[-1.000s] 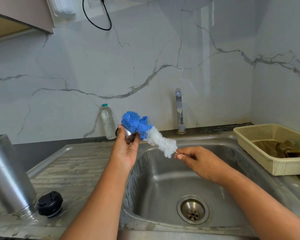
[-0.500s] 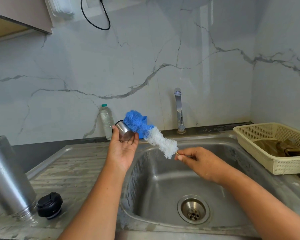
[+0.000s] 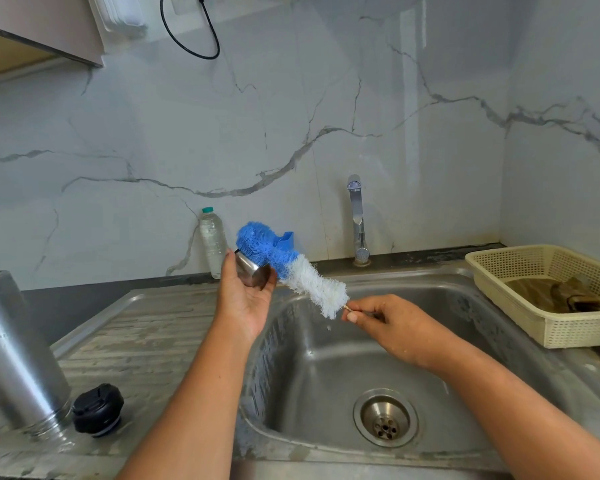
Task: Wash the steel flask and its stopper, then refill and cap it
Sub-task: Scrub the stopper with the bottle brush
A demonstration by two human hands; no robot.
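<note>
My left hand (image 3: 245, 299) holds a small steel cup-shaped cap (image 3: 253, 271) above the sink's left rim. My right hand (image 3: 392, 322) grips the thin handle of a blue and white bottle brush (image 3: 291, 266). The brush's blue end presses against the cap's mouth. The steel flask (image 3: 13, 351) stands upside down on the drainboard at far left. Its black stopper (image 3: 97, 408) lies beside it on the drainboard.
The steel sink basin (image 3: 326, 375) with its drain (image 3: 385, 417) lies below my hands. A tap (image 3: 357, 220) stands behind it. A clear plastic bottle (image 3: 212, 242) stands against the marble wall. A cream basket (image 3: 548, 292) holding brown cloth sits at right.
My left hand has tilted the cap so its mouth faces more up and left, while the brush's blue end has shifted slightly against it. The right hand has stayed nearly in place.
</note>
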